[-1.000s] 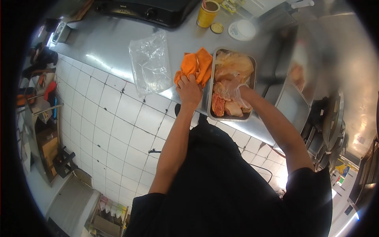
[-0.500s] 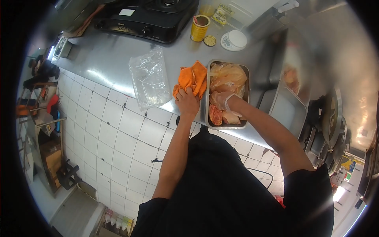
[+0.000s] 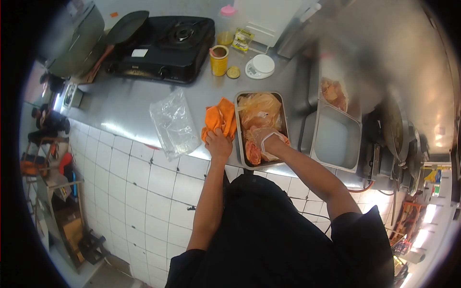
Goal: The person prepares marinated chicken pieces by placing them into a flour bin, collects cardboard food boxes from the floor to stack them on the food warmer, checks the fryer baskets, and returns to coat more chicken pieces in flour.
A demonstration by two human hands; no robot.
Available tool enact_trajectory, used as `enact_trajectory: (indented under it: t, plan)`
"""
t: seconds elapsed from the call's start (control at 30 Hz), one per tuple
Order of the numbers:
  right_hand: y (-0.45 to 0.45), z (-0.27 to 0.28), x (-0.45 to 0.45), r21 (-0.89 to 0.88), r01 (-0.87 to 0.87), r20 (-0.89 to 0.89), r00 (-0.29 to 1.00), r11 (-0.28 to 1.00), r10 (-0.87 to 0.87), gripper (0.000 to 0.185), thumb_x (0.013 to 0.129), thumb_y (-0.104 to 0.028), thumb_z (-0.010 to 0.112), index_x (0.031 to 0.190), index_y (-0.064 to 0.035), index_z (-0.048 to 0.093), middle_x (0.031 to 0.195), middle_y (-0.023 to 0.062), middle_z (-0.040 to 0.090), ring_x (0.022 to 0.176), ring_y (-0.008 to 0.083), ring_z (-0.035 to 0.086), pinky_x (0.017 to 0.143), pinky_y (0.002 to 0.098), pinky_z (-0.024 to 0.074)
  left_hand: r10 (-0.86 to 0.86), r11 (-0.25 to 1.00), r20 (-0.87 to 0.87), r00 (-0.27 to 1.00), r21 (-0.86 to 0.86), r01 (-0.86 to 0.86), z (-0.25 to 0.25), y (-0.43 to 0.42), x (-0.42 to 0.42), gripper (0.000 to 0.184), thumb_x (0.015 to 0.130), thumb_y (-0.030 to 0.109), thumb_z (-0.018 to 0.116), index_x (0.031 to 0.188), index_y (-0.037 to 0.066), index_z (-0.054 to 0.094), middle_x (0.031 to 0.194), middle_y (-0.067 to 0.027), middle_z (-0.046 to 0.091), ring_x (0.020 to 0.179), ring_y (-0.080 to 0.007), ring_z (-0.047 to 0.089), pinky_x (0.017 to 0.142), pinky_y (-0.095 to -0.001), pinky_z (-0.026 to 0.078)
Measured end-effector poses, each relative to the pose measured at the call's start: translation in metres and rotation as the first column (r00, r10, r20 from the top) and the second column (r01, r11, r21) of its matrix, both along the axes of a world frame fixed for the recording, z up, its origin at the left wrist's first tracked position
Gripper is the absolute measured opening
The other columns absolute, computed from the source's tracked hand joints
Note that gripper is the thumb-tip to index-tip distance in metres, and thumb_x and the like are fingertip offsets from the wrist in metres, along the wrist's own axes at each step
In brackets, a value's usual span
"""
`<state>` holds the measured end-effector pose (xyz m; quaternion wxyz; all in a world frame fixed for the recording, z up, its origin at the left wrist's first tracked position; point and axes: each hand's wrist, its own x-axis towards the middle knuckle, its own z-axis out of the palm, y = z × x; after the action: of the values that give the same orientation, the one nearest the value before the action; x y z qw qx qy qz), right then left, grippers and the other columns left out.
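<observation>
A metal tray [image 3: 237, 125] on the steel counter holds raw chicken pieces [image 3: 252, 153] and a yellowish plastic bag [image 3: 259, 108]. Inside the tray, my right hand [image 3: 265, 139] wears a clear plastic glove and presses in among the chicken. Its fingers are hard to make out under the glove and against the meat. Just left of the tray lies a crumpled orange cloth [image 3: 221, 117], with the fingers of my left hand [image 3: 218, 143] closed on its near edge. Farther left is a flat clear plastic bag [image 3: 174, 124].
A black gas stove [image 3: 158, 50] stands at the back left. Near it are a yellow can [image 3: 219, 61], its lid [image 3: 233, 72] and a white scale [image 3: 260, 66]. To the right are a sunken metal pan [image 3: 337, 137] and more raw meat [image 3: 334, 94]. Pans hang at far right.
The view has shifted, so the counter sits lower and more of the stove shows. My right hand has shifted slightly within the tray; my left hand stays on the cloth.
</observation>
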<state>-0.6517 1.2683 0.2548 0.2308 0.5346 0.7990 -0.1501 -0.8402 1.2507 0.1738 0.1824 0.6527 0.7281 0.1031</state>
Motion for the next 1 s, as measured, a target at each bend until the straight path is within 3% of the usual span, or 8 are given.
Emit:
enact_trajectory:
  t: [0.03, 0.23, 0.33, 0.43, 0.53, 0.73, 0.83, 1.0]
  plan:
    - [-0.003, 0.004, 0.003, -0.018, 0.170, -0.110, 0.979, 0.985, -0.171, 0.026, 0.089, -0.016, 0.058, 0.111, -0.0025, 0.057, 0.106, 0.0213, 0.069, 0.102, 0.0356, 0.068, 0.083, 0.0407, 0.0535, -0.003, 1.000, -0.005, 1.000, -0.001, 0.003, 0.000, 0.000, 0.000, 0.043, 0.086, 0.031, 0.064, 0.113, 0.004, 0.045, 0.114, -0.0207, 0.045, 0.108, -0.0419, 0.049, 0.084, -0.0567, 0.044]
    - [-0.036, 0.027, 0.023, 0.017, 0.451, -0.426, 0.810, 0.892, -0.402, 0.029, 0.088, -0.025, 0.057, 0.097, 0.0018, 0.056, 0.092, 0.0264, 0.066, 0.091, 0.0420, 0.065, 0.079, 0.0467, 0.0509, -0.005, 0.996, -0.005, 1.000, -0.094, 0.004, 0.010, 0.003, 0.003, 0.041, 0.091, 0.034, 0.060, 0.116, 0.004, 0.046, 0.118, -0.0247, 0.046, 0.115, -0.0469, 0.047, 0.090, -0.0590, 0.044]
    - [-0.039, 0.046, 0.026, -0.093, 0.573, -0.419, 0.719, 0.814, -0.554, 0.030, 0.087, -0.024, 0.059, 0.104, 0.0017, 0.059, 0.098, 0.0268, 0.067, 0.095, 0.0420, 0.065, 0.083, 0.0464, 0.0508, 0.002, 1.000, -0.062, 0.998, -0.018, -0.003, -0.003, 0.003, 0.004, 0.037, 0.092, 0.035, 0.059, 0.112, 0.005, 0.051, 0.116, -0.0220, 0.047, 0.111, -0.0445, 0.050, 0.086, -0.0573, 0.046]
    - [-0.046, 0.054, 0.040, -0.006, 0.639, -0.574, 0.628, 0.770, -0.525, 0.030, 0.087, -0.024, 0.059, 0.098, 0.0032, 0.064, 0.096, 0.0280, 0.067, 0.092, 0.0430, 0.065, 0.083, 0.0468, 0.0505, 0.004, 1.000, -0.112, 0.994, 0.003, -0.004, -0.004, 0.005, 0.006, 0.034, 0.093, 0.036, 0.060, 0.107, 0.006, 0.054, 0.111, -0.0177, 0.050, 0.105, -0.0408, 0.054, 0.081, -0.0538, 0.049]
    - [-0.038, 0.045, 0.051, -0.078, 0.649, -0.521, 0.621, 0.757, -0.586, 0.034, 0.084, -0.030, 0.063, 0.089, 0.0036, 0.063, 0.089, 0.0266, 0.065, 0.086, 0.0424, 0.064, 0.075, 0.0490, 0.0500, 0.004, 1.000, -0.112, 0.994, -0.009, -0.005, -0.005, 0.005, 0.006, 0.035, 0.093, 0.037, 0.059, 0.107, 0.006, 0.055, 0.111, -0.0178, 0.050, 0.106, -0.0412, 0.054, 0.083, -0.0537, 0.049]
    - [-0.035, 0.069, 0.051, -0.093, 0.593, -0.485, 0.675, 0.800, -0.557, 0.042, 0.090, -0.037, 0.056, 0.097, 0.0020, 0.070, 0.098, 0.0282, 0.067, 0.093, 0.0434, 0.065, 0.083, 0.0467, 0.0504, -0.018, 0.999, -0.111, 0.994, -0.043, 0.013, 0.001, 0.004, 0.004, 0.036, 0.092, 0.035, 0.058, 0.109, 0.004, 0.053, 0.114, -0.0205, 0.049, 0.109, -0.0433, 0.052, 0.087, -0.0562, 0.047]
    - [-0.025, 0.094, 0.043, 0.005, 0.739, -0.564, 0.558, 0.673, -0.609, 0.043, 0.090, -0.039, 0.056, 0.096, 0.0016, 0.070, 0.098, 0.0282, 0.067, 0.096, 0.0432, 0.064, 0.083, 0.0467, 0.0503, 0.035, 0.998, -0.111, 0.993, -0.043, -0.040, -0.002, 0.009, 0.010, 0.038, 0.090, 0.034, 0.059, 0.110, 0.002, 0.051, 0.116, -0.0220, 0.049, 0.111, -0.0442, 0.051, 0.089, -0.0575, 0.046]
    - [-0.016, 0.030, 0.060, 0.020, 0.682, -0.594, 0.597, 0.731, -0.540, 0.046, 0.091, -0.040, 0.054, 0.104, 0.0016, 0.067, 0.103, 0.0290, 0.066, 0.099, 0.0434, 0.063, 0.084, 0.0469, 0.0497, -0.028, 1.000, -0.093, 0.995, -0.014, 0.027, -0.037, 0.012, -0.004, 0.041, 0.087, 0.033, 0.060, 0.110, 0.000, 0.049, 0.118, -0.0253, 0.050, 0.113, -0.0442, 0.051, 0.093, -0.0570, 0.044]
